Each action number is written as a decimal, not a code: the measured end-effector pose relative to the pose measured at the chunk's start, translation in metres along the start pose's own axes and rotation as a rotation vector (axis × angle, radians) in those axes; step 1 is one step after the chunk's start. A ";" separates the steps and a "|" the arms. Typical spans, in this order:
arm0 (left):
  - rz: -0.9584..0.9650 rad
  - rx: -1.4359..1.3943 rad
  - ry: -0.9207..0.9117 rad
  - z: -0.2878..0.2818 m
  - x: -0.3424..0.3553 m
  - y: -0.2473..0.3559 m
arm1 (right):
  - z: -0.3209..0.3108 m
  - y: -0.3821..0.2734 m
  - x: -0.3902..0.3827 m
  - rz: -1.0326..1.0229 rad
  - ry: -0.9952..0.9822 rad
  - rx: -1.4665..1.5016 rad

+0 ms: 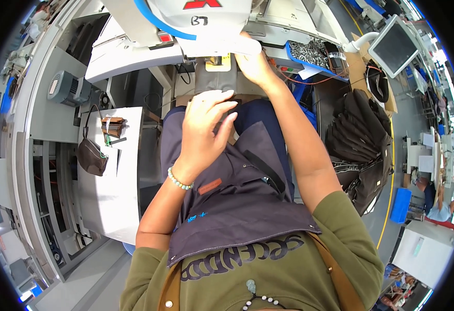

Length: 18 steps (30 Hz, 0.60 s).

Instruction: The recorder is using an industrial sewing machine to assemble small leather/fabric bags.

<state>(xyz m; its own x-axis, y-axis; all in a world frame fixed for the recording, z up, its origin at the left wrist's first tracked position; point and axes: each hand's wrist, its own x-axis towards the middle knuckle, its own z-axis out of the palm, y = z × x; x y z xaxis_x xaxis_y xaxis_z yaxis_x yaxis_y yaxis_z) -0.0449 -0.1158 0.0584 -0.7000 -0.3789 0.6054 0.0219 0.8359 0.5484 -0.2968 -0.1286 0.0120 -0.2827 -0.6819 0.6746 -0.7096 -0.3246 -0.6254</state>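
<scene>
A white industrial sewing machine (201, 18) with a blue curved stripe stands in front of me, its head over a yellow plate (226, 64). Below the plate hangs a smooth dark grey piece (215, 80); whether it is leather or part of the machine I cannot tell. My left hand (208, 119) is raised above my aproned lap, just short of the grey piece, fingers apart and holding nothing visible. Up against the right side of the machine head is my right hand (254, 66). The machine hides most of its fingers, so their grip does not show.
On the left, a white side table (115, 192) bears a dark pouch (92, 155) and a brown stack of pieces (113, 126). A blue tray (310, 54) of small dark pieces sits right of the machine. Black bags (359, 135) are heaped at my right, below a monitor (395, 46).
</scene>
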 end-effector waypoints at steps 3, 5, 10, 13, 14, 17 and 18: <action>-0.027 -0.019 0.074 -0.006 -0.002 -0.002 | -0.002 0.002 -0.003 -0.015 0.000 -0.023; -0.075 -0.047 0.118 -0.009 -0.003 -0.005 | -0.002 0.003 -0.003 0.003 -0.007 -0.026; -0.264 -0.116 0.222 -0.016 -0.002 -0.040 | -0.011 -0.016 -0.015 0.093 0.118 -0.043; -0.435 -0.384 0.285 -0.011 0.009 -0.077 | -0.012 -0.014 -0.027 0.267 0.255 0.105; -0.478 -0.457 0.278 -0.008 0.016 -0.088 | -0.011 -0.009 -0.034 0.400 0.285 0.158; -0.562 -0.546 0.271 0.005 0.032 -0.124 | 0.003 -0.004 -0.042 0.504 0.185 0.192; -0.564 -0.546 0.273 0.009 0.040 -0.130 | 0.006 -0.002 -0.044 0.525 0.145 0.176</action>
<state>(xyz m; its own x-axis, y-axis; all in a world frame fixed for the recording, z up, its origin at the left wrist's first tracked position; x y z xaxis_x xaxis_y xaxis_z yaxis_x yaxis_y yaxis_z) -0.0820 -0.2358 0.0065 -0.5131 -0.8253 0.2359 0.1125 0.2078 0.9717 -0.2791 -0.1021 -0.0186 -0.6630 -0.6882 0.2947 -0.3349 -0.0794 -0.9389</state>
